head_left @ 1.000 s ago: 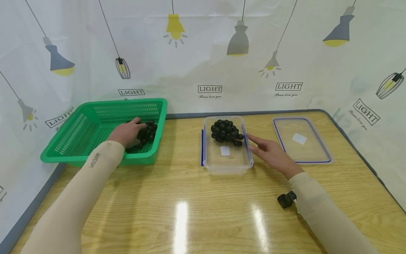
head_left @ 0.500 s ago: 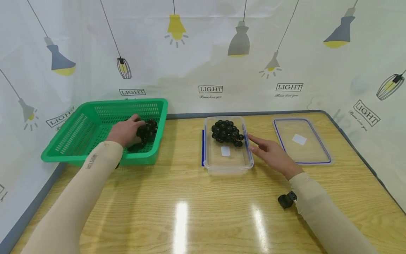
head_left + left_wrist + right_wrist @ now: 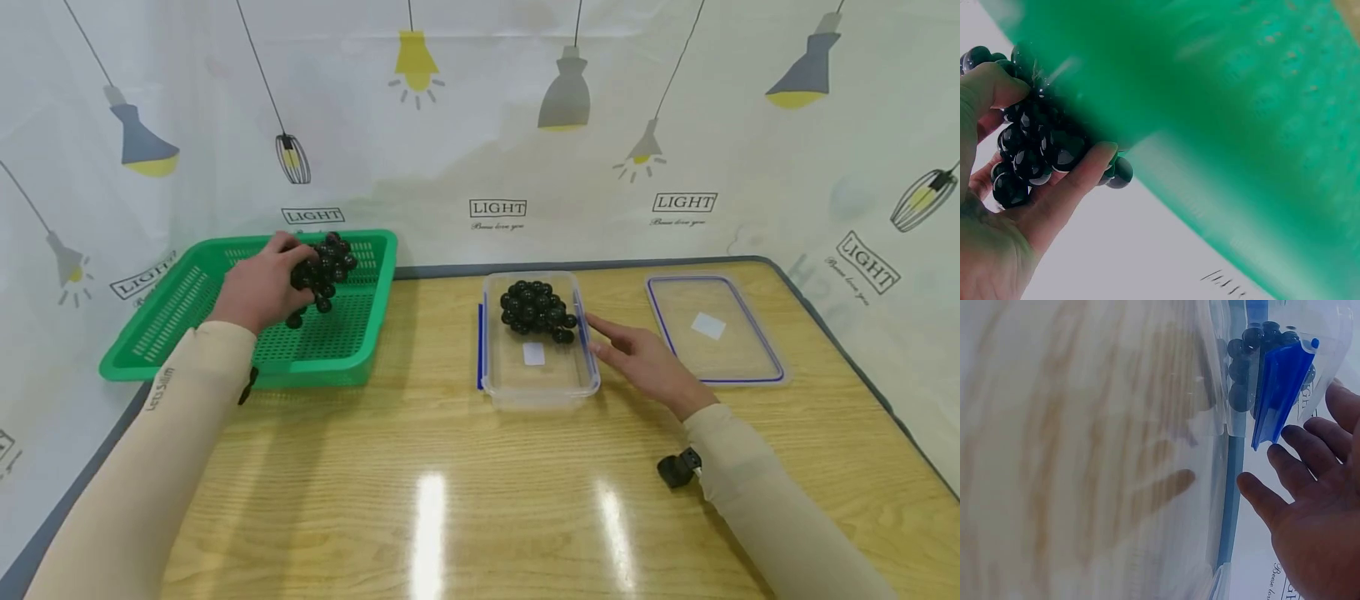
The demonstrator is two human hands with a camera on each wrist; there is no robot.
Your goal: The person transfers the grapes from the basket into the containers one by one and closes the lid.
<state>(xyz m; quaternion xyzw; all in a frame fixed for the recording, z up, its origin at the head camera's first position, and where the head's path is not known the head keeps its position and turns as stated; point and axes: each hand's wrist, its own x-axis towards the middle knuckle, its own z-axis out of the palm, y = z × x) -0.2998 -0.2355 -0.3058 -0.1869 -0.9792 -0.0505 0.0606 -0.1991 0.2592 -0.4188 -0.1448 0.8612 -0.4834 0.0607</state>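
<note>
A bunch of black grapes point(image 3: 328, 268) is gripped in my left hand point(image 3: 262, 283), raised over the green basket point(image 3: 360, 362). The left wrist view shows thumb and fingers curled about the grapes point(image 3: 1032, 147), with the blurred basket wall beside them. Another bunch of black grapes point(image 3: 534, 308) lies in a clear plastic container point(image 3: 540, 379) at the table's middle. At that container's right side my right hand point(image 3: 648, 367) rests with its fingers extended. In the right wrist view, those fingers reach toward the container's blue clip point(image 3: 1282, 387); whether all touch it I cannot tell.
A clear lid point(image 3: 712, 333) with a blue seal lies flat on the wooden table point(image 3: 480, 500), right of the container. A small black object point(image 3: 677, 468) sits by the right sleeve. A lamp-printed white backdrop point(image 3: 450, 125) stands along the table's back and sides.
My left hand has lifted the grapes up from the basket's floor and shifted a little left. The right hand and the container have stayed in place.
</note>
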